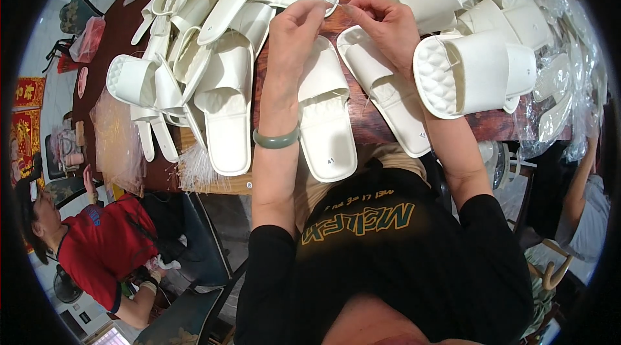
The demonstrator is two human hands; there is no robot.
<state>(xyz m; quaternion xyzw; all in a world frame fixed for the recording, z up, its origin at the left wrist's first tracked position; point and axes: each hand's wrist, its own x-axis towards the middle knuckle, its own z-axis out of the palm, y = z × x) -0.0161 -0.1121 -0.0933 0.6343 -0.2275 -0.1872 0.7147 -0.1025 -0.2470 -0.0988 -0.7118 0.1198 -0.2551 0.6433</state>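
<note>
Left hand [299, 29]: fingers pinched on a thin clear thread [341, 3].
Right hand [388, 21]: pinching the same thread.
Under them: two white slippers [326, 118] on the brown worktop [362, 118].

Head camera looks steeply down, close over a slipper-covered table [362, 118].

We see clear plastic bags [561, 54] heaped along the table's right edge, some wrapped around white slippers, and another crumpled clear bag [116, 144] hanging at the near left corner of the table. On the far left floor sits a pink bag [87, 39]. Red and gold signs [27, 112] stand at the left rim, and a small round label [331, 160] marks the near slipper's heel.
</note>
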